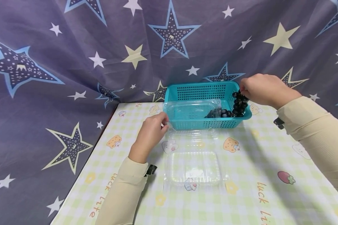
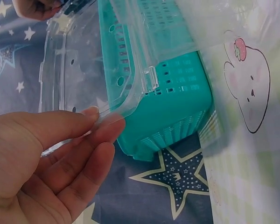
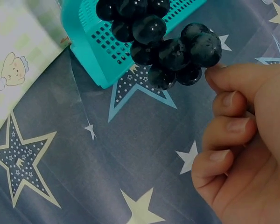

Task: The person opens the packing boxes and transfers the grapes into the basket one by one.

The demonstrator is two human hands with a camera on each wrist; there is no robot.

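Note:
Dark grapes [image 1: 239,104] hang in a bunch from my right hand [image 1: 260,89], which pinches the top of it over the right end of a teal plastic basket [image 1: 228,124]. In the right wrist view the bunch [image 3: 151,39] hangs beside the thumb and fingertips. More dark grapes lie inside the basket, partly behind clear plastic. My left hand [image 1: 152,132] pinches the edge of the raised lid of a clear plastic clamshell box [image 1: 195,165]. That lid [image 2: 84,70] stands in front of the basket. The box's bottom half lies open on the table.
A checked tablecloth [image 1: 124,184] with cartoon prints covers the table. Behind and to the left hangs a dark cloth [image 1: 115,37] patterned with stars. The basket stands at the table's back edge, close to this cloth.

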